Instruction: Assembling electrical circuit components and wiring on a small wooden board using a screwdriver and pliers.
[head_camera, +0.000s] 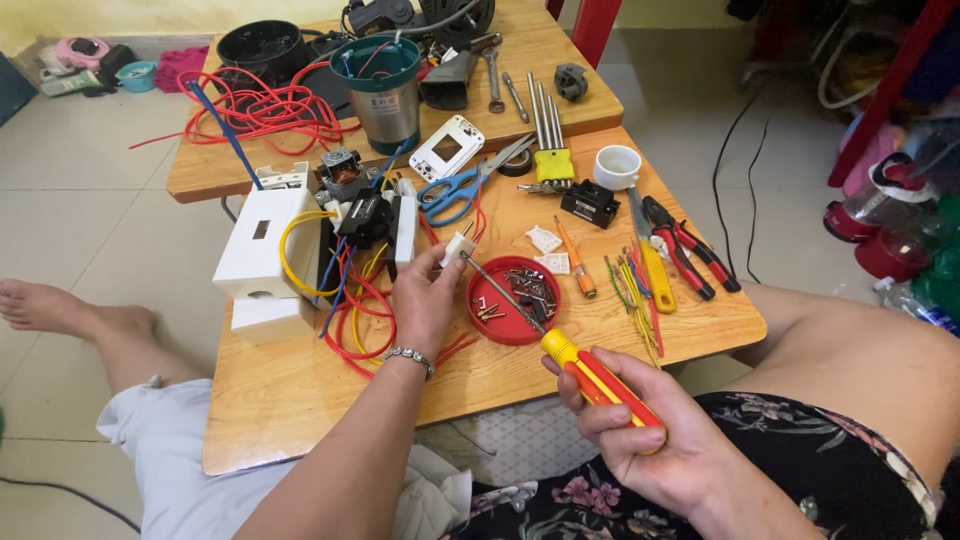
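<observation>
My left hand (425, 300) pinches a small white plastic connector (458, 247) with red wires trailing from it. In my right hand (640, 440) is a red and yellow screwdriver (590, 375); its long shaft reaches up left, and the tip meets the connector. Under the shaft sits a red round lid (492, 325) with several screws and small metal parts in it. Left of my left hand, a white plastic box (262, 245) lies opened, with a motor and red, yellow and blue wires (355, 300) spilling out.
On the low wooden table (300, 390) lie blue scissors (455, 190), hex keys in a yellow holder (550, 160), a white cup (616, 165), red pliers (690, 250), an orange tool (577, 265). The rear table holds a steel jar (385, 90), red cable (255, 110).
</observation>
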